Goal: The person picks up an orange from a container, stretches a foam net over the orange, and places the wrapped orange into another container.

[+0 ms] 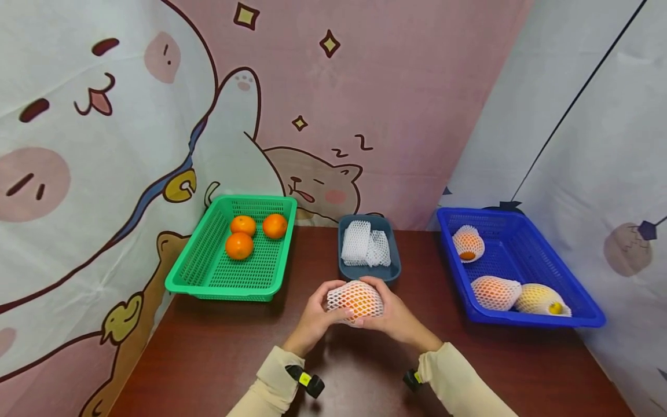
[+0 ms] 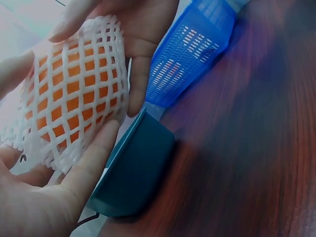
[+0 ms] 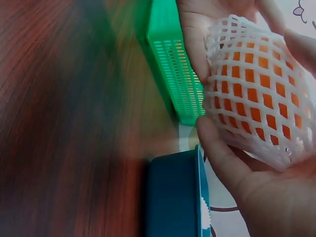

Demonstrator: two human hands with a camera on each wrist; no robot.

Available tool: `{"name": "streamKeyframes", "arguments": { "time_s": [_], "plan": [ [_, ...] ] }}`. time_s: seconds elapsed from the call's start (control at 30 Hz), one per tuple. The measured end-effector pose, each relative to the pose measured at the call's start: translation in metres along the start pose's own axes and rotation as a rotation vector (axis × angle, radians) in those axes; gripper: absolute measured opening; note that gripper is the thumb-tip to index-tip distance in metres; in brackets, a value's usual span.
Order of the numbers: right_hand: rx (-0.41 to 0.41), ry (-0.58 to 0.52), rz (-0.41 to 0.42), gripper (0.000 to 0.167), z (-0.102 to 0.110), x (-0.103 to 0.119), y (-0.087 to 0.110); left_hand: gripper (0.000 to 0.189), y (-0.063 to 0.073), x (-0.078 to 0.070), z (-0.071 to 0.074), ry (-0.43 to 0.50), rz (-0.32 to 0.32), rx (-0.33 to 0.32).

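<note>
Between both hands, above the table's middle, is an orange point(image 1: 356, 300) wrapped in a white foam net point(image 2: 74, 94). The left hand point(image 1: 324, 310) grips its left side, thumb across the front. Curled around the right side is the right hand point(image 1: 394, 315), its thumb also at the front. In the right wrist view the net point(image 3: 259, 91) covers the orange all round, with orange peel showing through the mesh. Just beyond the hands stands a small dark teal bin point(image 1: 394, 263) holding folded white foam nets point(image 1: 356, 242).
A green basket point(image 1: 179, 282) at the left holds 3 bare oranges point(image 1: 239, 246). At the right, a blue basket point(image 1: 526, 318) contains net-wrapped fruit: two orange-coloured pieces point(image 1: 495, 292) and a yellow one point(image 1: 539, 299). A printed cloth point(image 1: 396, 116) hangs behind the brown table point(image 1: 208, 359).
</note>
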State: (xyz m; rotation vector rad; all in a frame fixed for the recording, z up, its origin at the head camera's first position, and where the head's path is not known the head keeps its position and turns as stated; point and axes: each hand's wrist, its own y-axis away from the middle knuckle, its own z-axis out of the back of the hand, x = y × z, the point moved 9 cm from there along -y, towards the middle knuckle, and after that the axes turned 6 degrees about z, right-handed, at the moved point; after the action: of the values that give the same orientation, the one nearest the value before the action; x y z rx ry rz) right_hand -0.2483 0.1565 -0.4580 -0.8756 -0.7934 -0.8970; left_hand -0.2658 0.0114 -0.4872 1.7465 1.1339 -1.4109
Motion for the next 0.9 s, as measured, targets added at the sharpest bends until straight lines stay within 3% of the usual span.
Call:
{"name": "streamKeyframes", "arguments": {
  "time_s": [0.17,0.27,0.43,0.53,0.67,0.77,0.9],
  "plan": [
    [-0.022,0.014,0.003,0.079,0.003,0.003,0.000,0.060,0.000,-0.005,-0.003,-0.022,0.000,0.017],
    [-0.065,0.022,0.017,0.079,0.010,0.005,0.000,0.061,-0.001,-0.014,0.000,-0.092,-0.027,0.000],
    [-0.148,0.090,0.023,0.082,0.035,0.008,0.001,0.058,0.005,-0.047,0.014,-0.217,-0.099,-0.049],
    [-0.199,0.151,0.024,0.083,0.058,0.010,0.002,0.054,0.010,-0.069,0.032,-0.314,-0.122,-0.068],
    [-0.273,0.259,0.019,0.084,0.098,0.011,0.004,0.048,0.011,-0.092,0.070,-0.478,-0.154,-0.137],
    [-0.322,0.337,0.001,0.084,0.131,0.010,0.007,0.046,0.012,-0.114,0.099,-0.572,-0.154,-0.200],
    [-0.378,0.421,-0.044,0.086,0.174,0.002,0.011,0.048,0.007,-0.136,0.136,-0.684,-0.107,-0.280]
  ]
}}
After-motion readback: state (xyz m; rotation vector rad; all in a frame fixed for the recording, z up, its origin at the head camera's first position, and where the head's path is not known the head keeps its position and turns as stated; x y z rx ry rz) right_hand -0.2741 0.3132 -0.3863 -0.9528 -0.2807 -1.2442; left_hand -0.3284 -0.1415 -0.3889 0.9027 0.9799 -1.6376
